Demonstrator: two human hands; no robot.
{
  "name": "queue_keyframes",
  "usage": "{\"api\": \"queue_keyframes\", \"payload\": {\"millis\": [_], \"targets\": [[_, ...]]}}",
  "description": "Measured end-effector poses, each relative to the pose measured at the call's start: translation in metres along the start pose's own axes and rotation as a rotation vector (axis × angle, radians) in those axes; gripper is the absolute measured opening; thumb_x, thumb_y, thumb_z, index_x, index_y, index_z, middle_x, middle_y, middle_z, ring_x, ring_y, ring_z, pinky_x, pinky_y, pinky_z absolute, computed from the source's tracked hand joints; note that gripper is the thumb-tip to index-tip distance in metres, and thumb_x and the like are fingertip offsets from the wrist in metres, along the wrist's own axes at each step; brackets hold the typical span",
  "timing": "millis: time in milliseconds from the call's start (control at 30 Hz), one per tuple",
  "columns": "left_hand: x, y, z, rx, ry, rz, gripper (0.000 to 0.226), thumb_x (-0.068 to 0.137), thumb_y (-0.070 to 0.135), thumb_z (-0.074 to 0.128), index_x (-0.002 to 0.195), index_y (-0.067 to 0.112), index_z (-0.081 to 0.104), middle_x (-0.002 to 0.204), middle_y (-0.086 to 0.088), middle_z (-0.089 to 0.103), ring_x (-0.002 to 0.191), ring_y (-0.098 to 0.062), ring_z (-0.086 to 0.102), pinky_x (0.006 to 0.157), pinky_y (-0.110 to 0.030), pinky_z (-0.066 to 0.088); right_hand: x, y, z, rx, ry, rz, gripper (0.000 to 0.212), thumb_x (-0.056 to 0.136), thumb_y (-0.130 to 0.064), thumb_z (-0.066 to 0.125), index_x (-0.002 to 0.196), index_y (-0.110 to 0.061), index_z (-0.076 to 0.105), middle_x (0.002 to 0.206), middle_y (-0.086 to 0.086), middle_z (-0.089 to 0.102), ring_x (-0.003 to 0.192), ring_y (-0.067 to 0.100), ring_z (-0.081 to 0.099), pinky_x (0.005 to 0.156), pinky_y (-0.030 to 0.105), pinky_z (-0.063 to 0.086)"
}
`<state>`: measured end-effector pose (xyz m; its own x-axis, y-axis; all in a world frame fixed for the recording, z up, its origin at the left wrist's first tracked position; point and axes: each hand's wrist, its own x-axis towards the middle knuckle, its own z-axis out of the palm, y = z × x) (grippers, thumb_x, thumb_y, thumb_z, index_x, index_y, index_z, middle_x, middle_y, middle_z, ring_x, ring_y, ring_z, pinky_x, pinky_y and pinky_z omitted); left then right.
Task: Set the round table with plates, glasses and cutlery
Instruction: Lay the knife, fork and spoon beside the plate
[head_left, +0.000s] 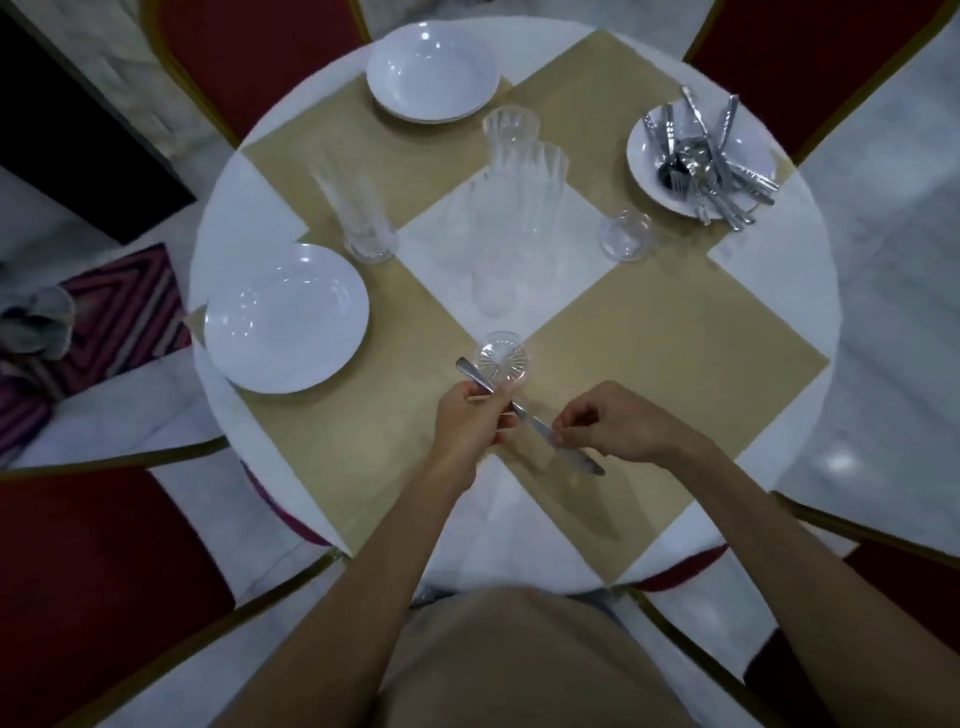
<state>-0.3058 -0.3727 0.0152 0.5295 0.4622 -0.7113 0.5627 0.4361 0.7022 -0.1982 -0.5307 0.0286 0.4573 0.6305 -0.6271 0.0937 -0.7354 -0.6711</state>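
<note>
Over the near side of the round table (769, 332), both hands hold one table knife (530, 422). My left hand (470, 423) grips its handle end and my right hand (608, 423) pinches the blade near the middle. A clear glass (503, 362) stands just beyond the knife. White plates sit at the left (285, 317) and at the far side (432, 70). A third plate (647, 156) at the far right holds several pieces of cutlery (706, 161). More clear glasses stand at the left (363, 218), in the centre as a stack (511, 208), and at the right (626, 234).
Red chairs with gold frames surround the table: far left (249, 47), far right (810, 57), near left (93, 561) and near right (893, 571). A striped rug (119, 312) with a grey cloth (36, 317) lies on the marble floor at left.
</note>
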Motion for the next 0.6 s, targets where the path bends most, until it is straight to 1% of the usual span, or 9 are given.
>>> {"api": "queue_keyframes", "payload": {"millis": [67,133,200,300,333,400,467,533,600], "targets": [[-0.003,-0.016,-0.028,-0.026,0.103,-0.018,0.022,0.089,0.023,0.069,0.099,0.005,0.061,0.082,-0.008,0.071,0.06,-0.013,0.066,0.054,-0.024,0.051,0.009,-0.018,0.023,-0.224,-0.073,-0.053,0.008,0.081,-0.021,0.072,0.083,-0.027,0.078,0.074,-0.01,0.072,0.064,0.002,0.062,0.062,0.02,0.048],[-0.004,-0.028,-0.055,-0.049,0.188,-0.035,0.025,0.088,0.024,0.07,0.101,0.004,0.064,0.08,-0.005,0.073,0.06,-0.011,0.068,0.056,-0.025,0.05,0.019,-0.034,0.045,-0.374,-0.089,-0.108,0.01,0.082,-0.024,0.067,0.086,-0.026,0.076,0.08,-0.009,0.074,0.074,0.008,0.067,0.07,0.025,0.053],[-0.005,-0.035,-0.082,-0.121,0.245,-0.065,0.022,0.088,0.026,0.071,0.099,0.007,0.067,0.081,-0.003,0.074,0.063,-0.01,0.069,0.058,-0.026,0.051,0.032,-0.048,0.065,-0.461,-0.061,-0.158,0.011,0.085,-0.026,0.067,0.09,-0.025,0.076,0.085,-0.01,0.072,0.082,0.011,0.067,0.073,0.027,0.052],[-0.004,-0.034,-0.124,-0.275,0.293,-0.09,0.016,0.084,0.02,0.074,0.095,0.009,0.071,0.084,-0.003,0.073,0.069,-0.013,0.068,0.06,-0.027,0.051,0.052,-0.065,0.087,-0.53,0.067,-0.2,0.012,0.085,-0.023,0.067,0.092,-0.026,0.077,0.088,-0.008,0.066,0.084,0.014,0.064,0.065,0.025,0.043],[-0.003,-0.031,-0.138,-0.33,0.303,-0.085,0.015,0.083,0.017,0.075,0.095,0.008,0.071,0.084,-0.005,0.072,0.07,-0.014,0.068,0.06,-0.027,0.051,0.057,-0.07,0.094,-0.546,0.126,-0.208,0.013,0.086,-0.024,0.066,0.093,-0.027,0.076,0.092,-0.005,0.065,0.084,0.016,0.064,0.064,0.026,0.041],[-0.001,-0.027,-0.163,-0.414,0.33,-0.057,0.016,0.08,0.009,0.076,0.095,0.004,0.071,0.083,-0.011,0.071,0.069,-0.016,0.068,0.06,-0.027,0.053,0.067,-0.083,0.104,-0.585,0.237,-0.229,0.017,0.088,-0.024,0.061,0.096,-0.029,0.076,0.099,0.0,0.066,0.089,0.021,0.064,0.066,0.029,0.044],[0.001,-0.025,-0.181,-0.41,0.353,-0.026,0.018,0.079,0.004,0.077,0.096,0.001,0.071,0.084,-0.017,0.072,0.067,-0.017,0.069,0.061,-0.025,0.057,0.077,-0.096,0.112,-0.629,0.34,-0.24,0.02,0.091,-0.025,0.057,0.1,-0.03,0.075,0.101,0.001,0.069,0.094,0.024,0.065,0.071,0.032,0.047],[0.004,-0.026,-0.193,-0.377,0.36,-0.005,0.02,0.078,0.002,0.078,0.097,-0.001,0.071,0.087,-0.019,0.073,0.067,-0.018,0.07,0.064,-0.026,0.059,0.09,-0.105,0.117,-0.641,0.411,-0.223,0.022,0.092,-0.026,0.055,0.102,-0.032,0.074,0.098,0.001,0.072,0.093,0.027,0.066,0.073,0.034,0.05],[0.009,-0.029,-0.201,-0.32,0.357,0.019,0.021,0.079,0.003,0.078,0.098,-0.002,0.072,0.088,-0.018,0.074,0.072,-0.019,0.072,0.073,-0.029,0.061,0.103,-0.11,0.121,-0.625,0.441,-0.195,0.023,0.093,-0.026,0.053,0.102,-0.033,0.073,0.095,0.002,0.074,0.091,0.028,0.067,0.071,0.034,0.048]]}}
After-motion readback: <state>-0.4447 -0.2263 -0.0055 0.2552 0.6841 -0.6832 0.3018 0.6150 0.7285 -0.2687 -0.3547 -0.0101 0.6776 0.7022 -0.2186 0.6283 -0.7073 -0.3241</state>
